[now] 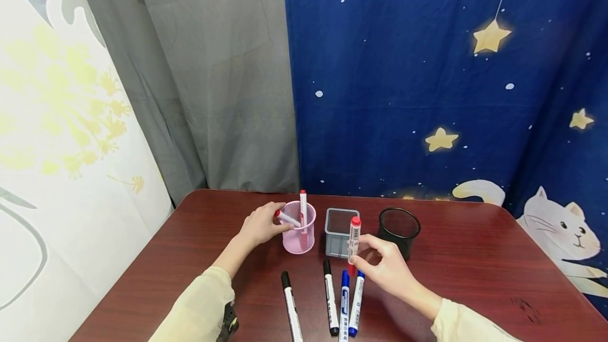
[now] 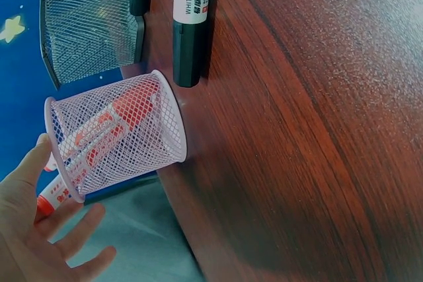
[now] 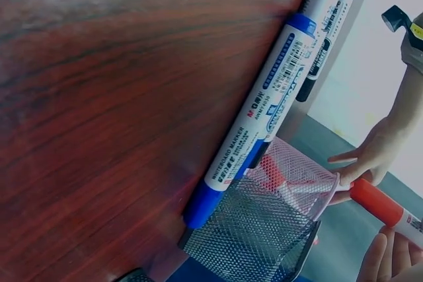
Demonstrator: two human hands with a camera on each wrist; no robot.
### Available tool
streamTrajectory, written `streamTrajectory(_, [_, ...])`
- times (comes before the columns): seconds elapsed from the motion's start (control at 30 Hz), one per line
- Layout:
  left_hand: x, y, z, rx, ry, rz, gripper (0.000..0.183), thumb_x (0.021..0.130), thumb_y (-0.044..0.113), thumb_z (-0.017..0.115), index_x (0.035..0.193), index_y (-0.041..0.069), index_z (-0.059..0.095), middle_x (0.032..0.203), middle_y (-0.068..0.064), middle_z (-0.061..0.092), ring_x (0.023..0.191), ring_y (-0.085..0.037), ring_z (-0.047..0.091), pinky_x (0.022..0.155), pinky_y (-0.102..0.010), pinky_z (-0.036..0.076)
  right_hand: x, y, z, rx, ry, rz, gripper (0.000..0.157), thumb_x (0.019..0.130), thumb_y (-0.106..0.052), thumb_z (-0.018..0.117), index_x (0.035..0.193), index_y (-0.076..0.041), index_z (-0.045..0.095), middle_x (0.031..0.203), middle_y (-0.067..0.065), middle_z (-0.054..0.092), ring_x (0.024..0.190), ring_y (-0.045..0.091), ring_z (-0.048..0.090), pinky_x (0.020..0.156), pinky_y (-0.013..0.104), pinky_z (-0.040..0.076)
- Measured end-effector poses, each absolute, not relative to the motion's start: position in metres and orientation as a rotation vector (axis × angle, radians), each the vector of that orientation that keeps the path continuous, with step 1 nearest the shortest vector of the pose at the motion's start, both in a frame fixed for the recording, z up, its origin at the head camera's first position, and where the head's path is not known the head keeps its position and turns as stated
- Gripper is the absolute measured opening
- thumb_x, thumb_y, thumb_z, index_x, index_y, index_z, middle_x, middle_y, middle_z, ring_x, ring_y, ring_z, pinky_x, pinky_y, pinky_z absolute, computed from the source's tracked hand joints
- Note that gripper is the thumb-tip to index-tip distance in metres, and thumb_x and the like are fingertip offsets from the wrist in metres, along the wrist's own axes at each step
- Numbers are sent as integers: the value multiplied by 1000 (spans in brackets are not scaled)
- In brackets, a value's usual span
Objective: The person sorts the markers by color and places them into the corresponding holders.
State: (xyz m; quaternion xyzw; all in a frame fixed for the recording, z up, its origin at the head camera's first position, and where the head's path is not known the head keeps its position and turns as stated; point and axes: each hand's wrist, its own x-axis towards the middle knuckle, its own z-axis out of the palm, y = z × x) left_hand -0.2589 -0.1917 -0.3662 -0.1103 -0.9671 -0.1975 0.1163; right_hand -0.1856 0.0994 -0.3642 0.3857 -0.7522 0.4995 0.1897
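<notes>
Upright in my right hand [image 1: 388, 267] is a red whiteboard marker [image 1: 354, 241], pinched between thumb and fingers in front of the grey square mesh holder [image 1: 336, 244]. My left hand [image 1: 258, 226] is at the rim of a pink round mesh pen holder [image 1: 296, 246], its thumb at the edge and the other fingers loosely spread in the left wrist view. Two red markers stand in that pink holder. One rises nearly straight; the other leaning marker [image 2: 56, 196] pokes out over the rim between my left thumb and fingers.
A black round mesh holder [image 1: 399, 226] stands to the right of the grey one. On the red-brown table [image 1: 214, 210] lie two black markers, including a left black marker [image 1: 292, 307], and two blue markers, including a right blue marker [image 1: 356, 305]. Curtains hang behind the table.
</notes>
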Motion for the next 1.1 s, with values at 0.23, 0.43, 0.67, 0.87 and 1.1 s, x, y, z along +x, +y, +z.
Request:
streamTrajectory(0.23, [-258, -192, -366, -336, -2817, -582, 62, 72, 43, 74, 122, 11, 57, 108, -4, 60, 96, -25, 58, 72, -48, 46, -204, 97, -387, 1018, -2151, 1417, 27, 72, 3, 71, 95, -6, 63, 77, 2, 66, 63, 7, 59, 51, 23, 47])
streamTrajectory(0.43, [-258, -192, -366, -323, -2831, -579, 63, 72, 43, 74, 122, 11, 57, 105, -3, 60, 94, -23, 57, 72, -48, 46, -199, 88, -375, 1011, -2160, 1429, 24, 73, 4, 70, 95, -3, 62, 78, 5, 66, 62, 8, 58, 53, 24, 47])
streamTrajectory(0.67, [-259, -192, -367, -319, -2833, -577, 63, 72, 43, 74, 123, 10, 57, 106, -3, 60, 94, -24, 57, 73, -48, 47, -188, 77, -348, 970, -2198, 1417, 22, 73, 5, 69, 94, 2, 63, 79, 9, 66, 56, 8, 56, 51, 28, 48])
streamTrajectory(0.87, [-259, -192, -367, -320, -2830, -583, 64, 72, 43, 74, 123, 9, 56, 109, -5, 60, 97, -25, 57, 74, -49, 46, -191, 72, -343, 930, -2244, 1428, 23, 75, 1, 69, 97, 0, 63, 80, 7, 65, 57, 9, 56, 53, 28, 49])
streamTrajectory(1.1, [-258, -191, -366, -307, -2842, -593, 63, 72, 42, 75, 122, 9, 57, 106, -4, 60, 94, -23, 57, 74, -47, 46, -194, 67, -336, 917, -2239, 1417, 23, 75, 1, 69, 97, 1, 63, 81, 8, 66, 63, 13, 59, 57, 29, 50])
